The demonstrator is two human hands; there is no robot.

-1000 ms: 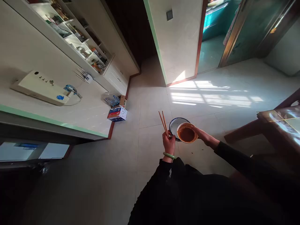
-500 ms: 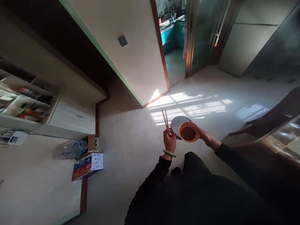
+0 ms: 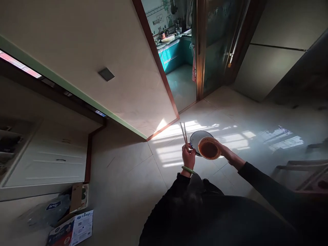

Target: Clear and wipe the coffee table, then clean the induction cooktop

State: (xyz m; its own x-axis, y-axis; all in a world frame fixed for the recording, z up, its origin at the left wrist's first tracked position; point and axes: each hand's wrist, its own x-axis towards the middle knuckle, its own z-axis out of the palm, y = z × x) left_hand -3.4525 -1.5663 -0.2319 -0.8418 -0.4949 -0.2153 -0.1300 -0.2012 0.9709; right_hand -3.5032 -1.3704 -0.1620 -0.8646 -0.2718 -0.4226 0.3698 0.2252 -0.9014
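My left hand (image 3: pixel 189 156), with a green bangle (image 3: pixel 188 169) at the wrist, is closed around a pair of chopsticks (image 3: pixel 184 134) that point up and away. The same hand grips the near left edge of a white plate (image 3: pixel 198 137) with a dark blue rim. My right hand (image 3: pixel 225 152) is closed on the right side of a bowl (image 3: pixel 209 148) with reddish-brown residue or sauce inside. The bowl is tilted towards me and overlaps the plate's right part. Whether bowl and plate touch, I cannot tell.
Ahead, a doorway with a sliding glass door (image 3: pixel 217 48) opens on a kitchen with teal cabinets (image 3: pixel 171 56). A wall corner (image 3: pixel 147 138) juts out at left. A cardboard box (image 3: pixel 74 229) and plastic bag (image 3: pixel 48 208) lie lower left. Furniture legs (image 3: pixel 294 165) stand at right.
I have moved forward across the floor, so the doorway is nearer and the box has slid down and left in view. Both hands keep their holds on the plate, chopsticks and bowl.
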